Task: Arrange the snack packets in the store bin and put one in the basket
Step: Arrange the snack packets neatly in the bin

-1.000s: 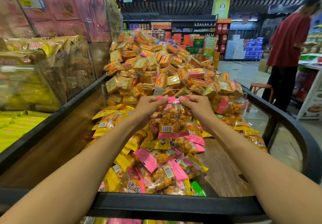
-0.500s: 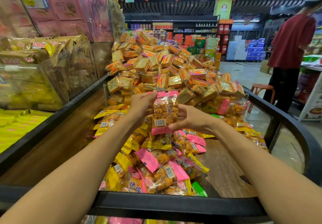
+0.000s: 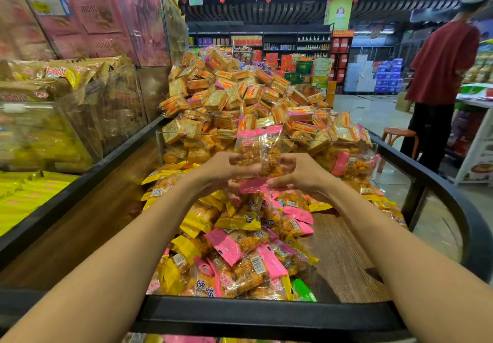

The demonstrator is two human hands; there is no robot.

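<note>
A clear snack packet with pink ends (image 3: 260,153) stands upright above the store bin (image 3: 261,312), held between both hands. My left hand (image 3: 222,169) grips its lower left side and my right hand (image 3: 298,173) pinches its lower right edge and pink bottom seal. Below them a heap of pink and yellow snack packets (image 3: 240,246) lies on the bin's wooden floor. No basket is in view.
Behind a clear divider (image 3: 354,143) rises a tall pile of orange cracker packs (image 3: 240,102). Acrylic bins of pink and yellow bags (image 3: 66,75) stand on the left. A person in a red shirt (image 3: 440,75) stands at the right beside a stool (image 3: 398,135).
The packet has been raised and turned upright. My left hand slid from its top corner down to its lower side, and my right hand now pinches the bottom seal.
</note>
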